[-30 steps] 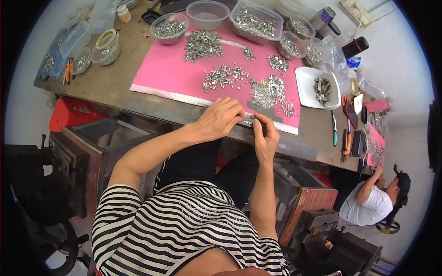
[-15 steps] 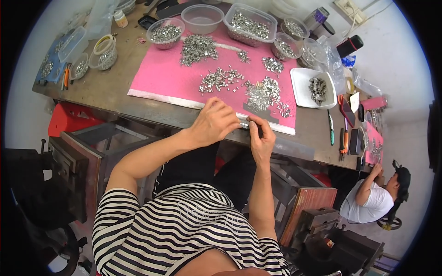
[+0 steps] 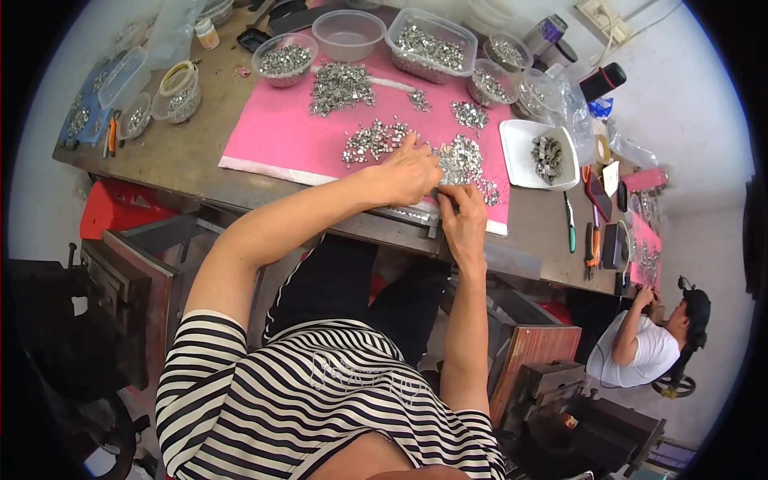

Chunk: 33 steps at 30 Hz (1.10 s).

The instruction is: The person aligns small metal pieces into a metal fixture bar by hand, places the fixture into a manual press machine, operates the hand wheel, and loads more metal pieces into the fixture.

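Note:
My left hand (image 3: 412,174) is over the pink mat (image 3: 276,132), fingers bent down at the near side of a pile of small shiny metal pieces (image 3: 372,140). Whatever lies under its fingertips is hidden. Close by on the right, my right hand (image 3: 466,218) is at the mat's near edge, thumb and forefinger drawn together; what is between them is too small to make out. Just beyond it lies a heap of silvery metal bits (image 3: 462,160), partly covered by my left hand.
Tubs of metal parts, among them a rectangular tub (image 3: 432,58), line the back. A white tray (image 3: 516,164) with parts stands right of the mat, near a green-handled tool (image 3: 571,232) and orange-handled pliers (image 3: 592,252). Another person (image 3: 640,344) works at far right.
My left hand has moved forward and right from the table edge to the metal piles. My right hand has shifted slightly right and forward. The hands no longer meet over one small piece.

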### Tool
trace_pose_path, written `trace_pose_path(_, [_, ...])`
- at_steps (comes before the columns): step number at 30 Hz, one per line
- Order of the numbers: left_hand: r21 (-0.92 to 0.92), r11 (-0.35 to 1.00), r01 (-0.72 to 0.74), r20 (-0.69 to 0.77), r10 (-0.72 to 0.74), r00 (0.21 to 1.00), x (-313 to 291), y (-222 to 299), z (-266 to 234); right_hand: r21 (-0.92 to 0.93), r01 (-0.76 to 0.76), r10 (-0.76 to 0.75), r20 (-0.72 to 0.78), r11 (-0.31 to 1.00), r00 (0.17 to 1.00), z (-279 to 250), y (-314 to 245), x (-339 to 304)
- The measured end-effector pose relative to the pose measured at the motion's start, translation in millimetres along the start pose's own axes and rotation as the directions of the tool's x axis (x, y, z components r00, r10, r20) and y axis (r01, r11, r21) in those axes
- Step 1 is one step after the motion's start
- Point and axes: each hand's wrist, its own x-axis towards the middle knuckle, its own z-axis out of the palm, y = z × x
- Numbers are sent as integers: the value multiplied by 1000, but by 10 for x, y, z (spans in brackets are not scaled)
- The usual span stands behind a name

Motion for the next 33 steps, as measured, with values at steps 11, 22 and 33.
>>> trace_pose_path(11, [-546, 836, 47, -195, -181, 964, -379, 66, -128, -198, 97, -84, 71, 975, 994, 12, -79, 133])
trace_pose_path(22, [-756, 621, 206, -172, -492, 853, -943, 342, -390, 271, -47, 15, 120, 962, 993, -52, -395, -98])
trace_pose_path(33, [-597, 800, 61, -373, -345, 861, -840, 459, -123, 206, -12, 9, 16, 978, 1000, 36, -331, -276])
